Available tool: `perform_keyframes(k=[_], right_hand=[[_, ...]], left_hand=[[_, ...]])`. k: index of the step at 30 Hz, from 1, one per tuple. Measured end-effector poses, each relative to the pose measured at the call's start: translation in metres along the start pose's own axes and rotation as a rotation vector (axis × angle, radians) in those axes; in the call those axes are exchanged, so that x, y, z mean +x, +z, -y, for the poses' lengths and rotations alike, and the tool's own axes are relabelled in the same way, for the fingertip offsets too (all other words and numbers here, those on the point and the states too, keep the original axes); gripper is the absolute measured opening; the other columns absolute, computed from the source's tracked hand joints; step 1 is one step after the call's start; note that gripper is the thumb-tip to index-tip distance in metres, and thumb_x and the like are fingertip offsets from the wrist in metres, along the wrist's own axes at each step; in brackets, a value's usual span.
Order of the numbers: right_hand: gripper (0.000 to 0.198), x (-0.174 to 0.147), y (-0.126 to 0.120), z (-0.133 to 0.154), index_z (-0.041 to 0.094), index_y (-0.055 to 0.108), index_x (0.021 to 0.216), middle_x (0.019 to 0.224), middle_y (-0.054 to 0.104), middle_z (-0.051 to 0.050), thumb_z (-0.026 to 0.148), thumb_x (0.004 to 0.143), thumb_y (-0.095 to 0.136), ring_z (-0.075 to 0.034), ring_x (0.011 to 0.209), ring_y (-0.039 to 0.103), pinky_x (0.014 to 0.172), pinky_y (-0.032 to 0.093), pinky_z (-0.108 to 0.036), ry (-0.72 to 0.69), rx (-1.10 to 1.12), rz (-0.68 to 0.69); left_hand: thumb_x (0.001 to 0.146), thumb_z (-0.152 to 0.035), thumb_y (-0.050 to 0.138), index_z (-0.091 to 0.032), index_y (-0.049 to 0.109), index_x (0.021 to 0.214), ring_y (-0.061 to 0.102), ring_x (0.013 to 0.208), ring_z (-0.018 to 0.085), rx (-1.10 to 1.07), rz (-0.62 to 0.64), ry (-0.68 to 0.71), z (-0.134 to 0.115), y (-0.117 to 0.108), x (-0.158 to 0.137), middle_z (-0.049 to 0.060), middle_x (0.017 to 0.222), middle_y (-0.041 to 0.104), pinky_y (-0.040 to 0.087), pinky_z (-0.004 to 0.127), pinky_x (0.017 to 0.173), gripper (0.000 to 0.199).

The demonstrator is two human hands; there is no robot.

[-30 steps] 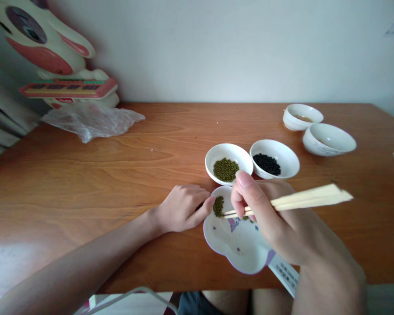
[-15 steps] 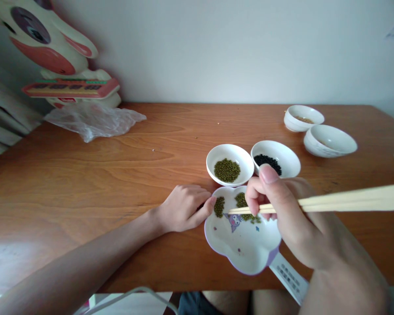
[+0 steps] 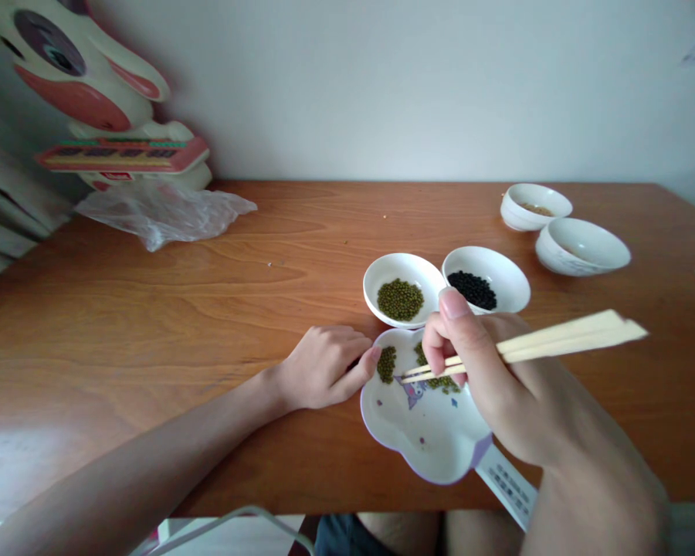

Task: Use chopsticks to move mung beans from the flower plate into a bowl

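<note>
There are two held chopsticks (image 3: 573, 337), four bowls (image 3: 402, 266) — and one scalloped dish (image 3: 434, 440).

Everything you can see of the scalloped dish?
The dish is white and glossy with a purple rim and a cartoon print; plastic or ceramic, can't tell. It sits upright on the table, holding green beans in patches. A printed white strip extends from its lower right. The left hand touches its left rim; chopsticks reach over it.

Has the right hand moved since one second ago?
Yes: the right hand has shifted slightly to the picture's right, judged against the bowl of mung beans.
</note>
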State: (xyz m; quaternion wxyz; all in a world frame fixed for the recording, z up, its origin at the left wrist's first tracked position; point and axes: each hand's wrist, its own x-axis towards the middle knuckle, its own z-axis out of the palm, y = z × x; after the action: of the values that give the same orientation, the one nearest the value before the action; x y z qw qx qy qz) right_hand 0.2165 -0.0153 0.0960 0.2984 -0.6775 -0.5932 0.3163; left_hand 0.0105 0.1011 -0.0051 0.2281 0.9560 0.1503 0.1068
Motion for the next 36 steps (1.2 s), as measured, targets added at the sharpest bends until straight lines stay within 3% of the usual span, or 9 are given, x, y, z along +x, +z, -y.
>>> perform_keyframes(k=[14,16,21,25,29,36], right_hand=[[0.07,-0.003,-0.005,0.001,0.021,0.052,0.063,0.054,0.051,0.002,0.066,0.109,0.024,-0.011,0.052,0.049,0.054,0.032,-0.033,-0.085,0.019,-0.078],[0.072,-0.006,-0.009,0.0,0.022,0.056,0.063,0.053,0.051,0.0,0.068,0.108,0.023,-0.013,0.051,0.05,0.051,0.033,-0.034,-0.088,0.057,-0.168],[0.079,-0.001,-0.013,-0.009,0.025,0.066,0.061,0.054,0.062,-0.005,0.074,0.105,0.022,-0.019,0.054,0.059,0.049,0.036,-0.035,-0.141,0.225,-0.609],[0.079,0.007,-0.011,-0.014,0.024,0.069,0.063,0.053,0.062,-0.005,0.076,0.103,0.025,-0.019,0.052,0.056,0.051,0.038,-0.035,-0.101,0.274,-0.706],[0.077,0.004,-0.014,-0.011,0.024,0.067,0.062,0.055,0.061,-0.005,0.069,0.107,0.023,-0.019,0.055,0.057,0.054,0.037,-0.036,-0.098,0.288,-0.663],[0.071,-0.002,-0.008,-0.005,0.022,0.058,0.065,0.054,0.05,0.001,0.07,0.107,0.026,-0.013,0.053,0.05,0.055,0.034,-0.033,-0.065,0.118,-0.179]], left_hand=[[0.113,-0.037,0.028,-0.02,0.049,0.078,0.055,0.069,0.016,-0.013,-0.007,0.007,0.001,0.0,-0.001,0.003,0.076,0.062,0.037,0.031,0.068,0.044],[0.113,-0.036,0.028,-0.02,0.049,0.079,0.055,0.069,0.016,-0.017,-0.007,0.007,0.001,0.0,-0.002,0.002,0.076,0.062,0.037,0.031,0.068,0.043],[0.113,-0.035,0.029,-0.02,0.048,0.079,0.053,0.069,0.016,-0.029,-0.009,0.017,0.002,0.001,-0.001,0.002,0.075,0.06,0.036,0.031,0.067,0.042],[0.113,-0.035,0.029,-0.02,0.048,0.078,0.052,0.069,0.016,-0.04,-0.017,0.016,0.001,0.001,-0.001,0.002,0.075,0.06,0.036,0.031,0.067,0.042],[0.113,-0.035,0.03,-0.02,0.048,0.078,0.052,0.068,0.016,-0.041,-0.019,0.019,0.001,0.002,0.0,0.001,0.074,0.059,0.036,0.031,0.066,0.042],[0.113,-0.035,0.031,-0.02,0.049,0.079,0.053,0.068,0.015,-0.041,-0.015,0.012,0.002,0.002,-0.001,0.002,0.075,0.061,0.037,0.031,0.065,0.042]])
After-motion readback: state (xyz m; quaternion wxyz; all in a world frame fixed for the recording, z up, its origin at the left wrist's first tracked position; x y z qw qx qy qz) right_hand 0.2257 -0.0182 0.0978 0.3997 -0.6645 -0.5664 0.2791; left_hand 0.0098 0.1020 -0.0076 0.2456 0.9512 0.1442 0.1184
